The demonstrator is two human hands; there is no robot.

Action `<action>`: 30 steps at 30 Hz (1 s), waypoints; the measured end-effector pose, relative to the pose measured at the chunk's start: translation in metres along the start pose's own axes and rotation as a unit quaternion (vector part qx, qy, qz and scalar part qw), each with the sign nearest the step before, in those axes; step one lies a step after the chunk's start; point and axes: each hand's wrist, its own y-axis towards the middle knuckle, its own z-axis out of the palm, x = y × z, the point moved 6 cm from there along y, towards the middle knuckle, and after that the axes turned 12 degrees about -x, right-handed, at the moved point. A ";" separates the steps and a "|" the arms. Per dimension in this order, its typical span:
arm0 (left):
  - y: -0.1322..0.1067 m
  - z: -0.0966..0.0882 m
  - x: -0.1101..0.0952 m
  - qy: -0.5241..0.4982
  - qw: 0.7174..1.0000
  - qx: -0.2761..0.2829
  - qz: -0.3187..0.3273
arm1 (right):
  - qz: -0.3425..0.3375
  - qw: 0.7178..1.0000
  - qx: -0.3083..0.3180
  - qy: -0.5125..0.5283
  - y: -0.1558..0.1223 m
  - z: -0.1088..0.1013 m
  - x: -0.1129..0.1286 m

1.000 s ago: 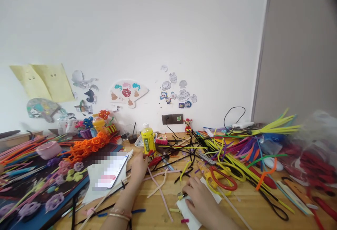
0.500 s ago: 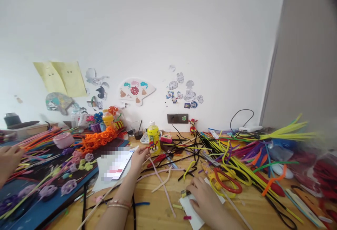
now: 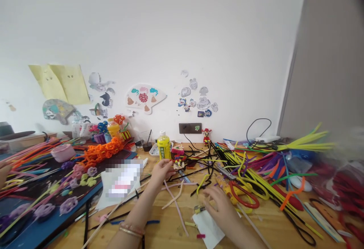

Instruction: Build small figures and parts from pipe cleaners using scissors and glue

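A small figure with a red hat and dark-and-pale body [image 3: 179, 162] is pinched in my left hand [image 3: 162, 173], held just right of a yellow-green drink bottle [image 3: 163, 146]. My right hand [image 3: 218, 203] hovers over the wooden table [image 3: 167, 226] with its fingers apart and slightly curled, holding nothing that I can see. Beside its fingertips lies a small dark and yellow cylinder, perhaps a battery [image 3: 199, 208], at the upper edge of a white paper piece [image 3: 209, 228]. Pink pipe cleaners [image 3: 176, 211] lie between my two hands.
Red-handled scissors [image 3: 243, 195], a yellow glue gun [image 3: 224, 183] and many pipe cleaners [image 3: 256, 173] crowd the right. A similar red-hatted figure [image 3: 206, 137] stands by the wall. Left are a phone on paper [image 3: 125, 184], purple pipe-cleaner rings [image 3: 68, 205] and another person's hand [image 3: 4, 173].
My left hand has carried the figure to the right, from in front of the bottle to beside it. My right hand has lifted off the paper and cylinder, its fingers opening. The view has shifted slightly.
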 end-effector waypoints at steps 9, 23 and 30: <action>-0.080 0.074 0.003 0.017 0.992 0.121 0.014 | 0.160 0.950 -0.106 0.246 0.010 -0.012 -0.023; -0.100 0.087 0.004 0.154 0.961 0.173 0.151 | 0.064 0.973 -0.189 0.120 0.009 -0.032 -0.009; -0.104 0.089 0.004 0.193 0.945 0.177 0.195 | 0.025 0.981 -0.168 0.095 0.009 -0.028 -0.008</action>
